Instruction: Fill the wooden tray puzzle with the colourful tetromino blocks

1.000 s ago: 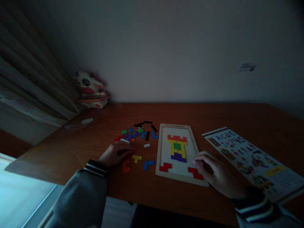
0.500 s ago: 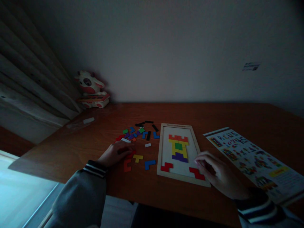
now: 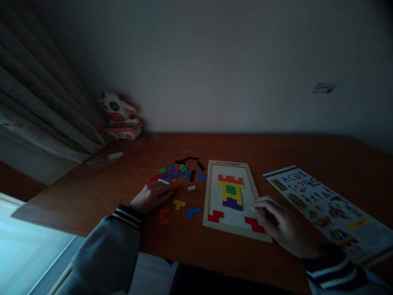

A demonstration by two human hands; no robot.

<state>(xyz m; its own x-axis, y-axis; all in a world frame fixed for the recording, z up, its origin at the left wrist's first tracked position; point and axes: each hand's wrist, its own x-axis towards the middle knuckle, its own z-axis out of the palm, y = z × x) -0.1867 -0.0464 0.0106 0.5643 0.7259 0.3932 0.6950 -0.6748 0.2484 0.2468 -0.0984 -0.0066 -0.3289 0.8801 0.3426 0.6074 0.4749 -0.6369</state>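
We note the puzzle tray (image 3: 206, 196) lies near the tabletop's front edge, its long axis running from that edge toward the wall. A tower of coloured pieces (image 3: 231, 190) stands partly built; two red pieces sit at its near corners, and much white ground is unfilled. Loose pieces (image 3: 179, 172) lie left of it. Our left hand (image 3: 152, 196) lies flat, fingers extended onto a red piece (image 3: 175, 188); our right hand (image 3: 278, 223) curls loosely at the tray's near right corner, grip contents indiscernible.

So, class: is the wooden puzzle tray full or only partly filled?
Partly filled. The puzzle tray holds a coloured tower and two red pieces near its front edge; pale bare board surrounds them.
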